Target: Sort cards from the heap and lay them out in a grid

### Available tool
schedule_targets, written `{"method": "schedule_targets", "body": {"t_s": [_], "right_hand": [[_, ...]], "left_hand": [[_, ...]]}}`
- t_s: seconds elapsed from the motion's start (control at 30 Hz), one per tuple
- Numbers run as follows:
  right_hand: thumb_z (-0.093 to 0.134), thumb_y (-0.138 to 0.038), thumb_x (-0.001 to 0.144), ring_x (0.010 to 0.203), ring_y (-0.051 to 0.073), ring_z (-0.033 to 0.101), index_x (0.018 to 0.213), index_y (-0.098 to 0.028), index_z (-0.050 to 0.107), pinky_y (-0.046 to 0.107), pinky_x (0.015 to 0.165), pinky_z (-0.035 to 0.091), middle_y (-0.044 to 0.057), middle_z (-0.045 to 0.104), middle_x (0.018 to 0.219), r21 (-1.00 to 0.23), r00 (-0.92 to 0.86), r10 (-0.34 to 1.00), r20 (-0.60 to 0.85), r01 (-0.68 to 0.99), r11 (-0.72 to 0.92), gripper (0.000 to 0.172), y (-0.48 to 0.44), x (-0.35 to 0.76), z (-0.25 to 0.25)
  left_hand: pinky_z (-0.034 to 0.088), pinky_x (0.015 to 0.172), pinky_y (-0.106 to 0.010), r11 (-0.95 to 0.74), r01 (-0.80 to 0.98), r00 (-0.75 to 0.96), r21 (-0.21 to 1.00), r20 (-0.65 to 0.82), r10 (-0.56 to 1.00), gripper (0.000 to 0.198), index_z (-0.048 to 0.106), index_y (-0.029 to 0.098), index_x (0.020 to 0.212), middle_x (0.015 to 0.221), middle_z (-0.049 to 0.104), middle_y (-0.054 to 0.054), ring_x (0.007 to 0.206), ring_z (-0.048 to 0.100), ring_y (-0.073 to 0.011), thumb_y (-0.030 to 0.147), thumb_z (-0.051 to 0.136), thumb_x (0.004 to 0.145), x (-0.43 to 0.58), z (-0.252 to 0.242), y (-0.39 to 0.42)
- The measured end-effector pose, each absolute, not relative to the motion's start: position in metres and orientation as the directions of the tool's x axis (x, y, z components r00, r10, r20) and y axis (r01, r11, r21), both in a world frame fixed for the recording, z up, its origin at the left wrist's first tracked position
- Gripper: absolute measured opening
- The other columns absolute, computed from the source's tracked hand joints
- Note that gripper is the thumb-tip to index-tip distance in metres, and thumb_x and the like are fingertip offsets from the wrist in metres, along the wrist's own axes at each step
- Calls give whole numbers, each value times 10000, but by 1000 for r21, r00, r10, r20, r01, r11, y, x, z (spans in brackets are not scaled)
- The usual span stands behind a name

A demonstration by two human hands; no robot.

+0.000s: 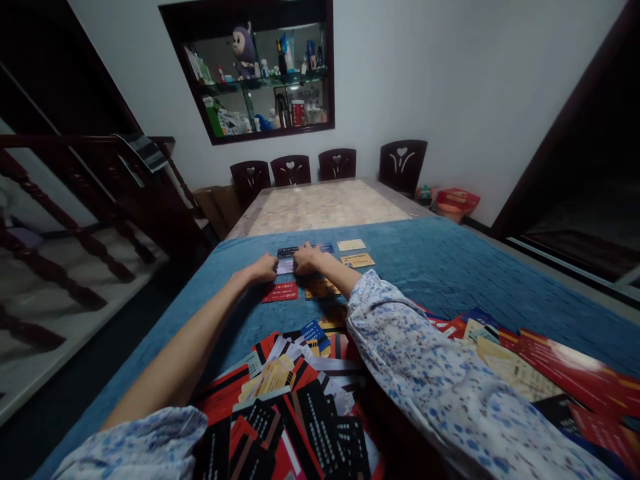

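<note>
A pale lavender-white card (pixel 285 267) lies flat on the blue cloth between my two hands. At its left edge my left hand (pixel 265 268) is closed, with the fingertips on the card. My right hand (pixel 307 259) bends over the right edge of the same card, its fingers curled down and partly hidden. Just beyond are a black card (pixel 287 252) and a blue card (pixel 326 247). Nearer to me lie a red card (pixel 281 292) and an orange-and-black card (pixel 323 289), the latter partly behind my right forearm. To the right sit a cream card (pixel 351 245) and a yellow-orange card (pixel 358 260).
A heap of mixed cards (pixel 280 377) spreads in front of me under my forearms. More cards (pixel 520 370) lie at the right. The blue cloth (pixel 425 267) covers the near part of the table (pixel 330 200). Dark chairs (pixel 337 163) stand at the far end.
</note>
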State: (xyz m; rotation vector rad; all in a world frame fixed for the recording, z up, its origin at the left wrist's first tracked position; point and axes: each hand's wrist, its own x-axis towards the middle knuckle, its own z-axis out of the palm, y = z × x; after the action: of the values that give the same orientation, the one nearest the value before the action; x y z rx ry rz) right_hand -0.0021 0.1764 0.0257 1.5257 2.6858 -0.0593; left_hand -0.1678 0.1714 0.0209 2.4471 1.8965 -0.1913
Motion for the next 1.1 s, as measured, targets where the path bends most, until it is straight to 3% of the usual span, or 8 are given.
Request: {"method": "schedule_targets", "body": {"t_s": [0.3, 0.7, 0.93, 1.1], "right_hand": [[665, -316, 744, 1229, 381, 501, 1158, -148, 681, 588, 986, 420, 207, 619, 1274, 40, -543, 838, -53, 837, 545, 446, 174, -3, 32], [586, -323, 863, 1230, 353, 452, 1191, -192, 672, 489, 924, 430, 164, 609, 1306, 144, -612, 790, 30, 785, 603, 364, 146, 60, 67], [545, -286, 894, 1149, 298, 487, 1108, -214, 707, 373, 851, 368, 122, 677, 1182, 92, -580, 803, 136, 815, 573, 278, 111, 111, 71], [535, -250, 905, 1085, 285, 490, 996, -215, 726, 361, 828, 336, 108, 700, 1111, 61, -541, 833, 118, 841, 537, 215, 78, 143, 66]], "left_hand": [[507, 874, -279, -212, 976, 205, -57, -116, 972, 446, 636, 129, 1089, 1102, 643, -130, 987, 631, -245, 88, 575, 649, -163, 21, 169], [469, 928, -273, -175, 985, 175, -2, -6, 985, 521, 581, 87, 1178, 1190, 593, -150, 1085, 594, -246, 60, 523, 661, -173, 24, 148], [470, 939, -306, -215, 975, 207, 55, 128, 970, 473, 608, 66, 1174, 1159, 595, -153, 1076, 590, -262, 72, 517, 710, -157, 26, 125], [462, 1002, -335, -298, 944, 271, 140, 183, 945, 415, 620, 113, 1148, 1170, 586, -120, 1104, 573, -243, 100, 504, 750, -128, 27, 103]]}}
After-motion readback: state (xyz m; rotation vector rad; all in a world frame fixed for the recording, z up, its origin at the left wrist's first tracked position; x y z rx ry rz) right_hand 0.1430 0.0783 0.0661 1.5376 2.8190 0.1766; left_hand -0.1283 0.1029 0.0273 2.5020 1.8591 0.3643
